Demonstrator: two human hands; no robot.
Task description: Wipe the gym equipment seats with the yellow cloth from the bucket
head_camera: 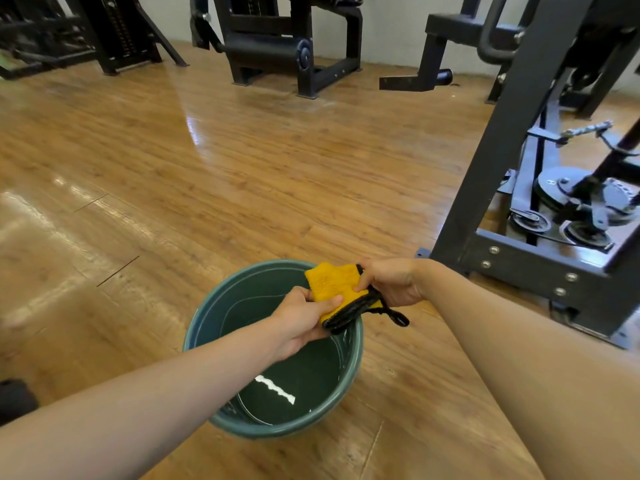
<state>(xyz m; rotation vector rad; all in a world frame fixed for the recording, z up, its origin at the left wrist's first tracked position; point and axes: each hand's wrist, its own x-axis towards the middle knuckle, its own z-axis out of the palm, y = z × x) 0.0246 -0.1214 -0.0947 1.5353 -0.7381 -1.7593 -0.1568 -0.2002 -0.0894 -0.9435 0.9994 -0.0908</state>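
Both hands hold the yellow cloth (334, 284) between them above the green bucket (221, 299): left hand (304, 320) pinching its near edge, right hand (391, 282) gripping the far, black-trimmed side.

A glossy wood-plank floor (207, 168) is carrying everything here, and it is catching bright streaks of light along its left side. A round teal bucket (277, 432) is sitting on it near me. To the right, a dark steel cable machine frame (491, 168) is standing bolted together at its base. Along the far wall, a weight-stack machine (117, 32), a roller-pad machine (270, 46) and another black machine (446, 39) are resting on the planks. A dark object (14, 400), too cropped to identify, is lying at the left edge.
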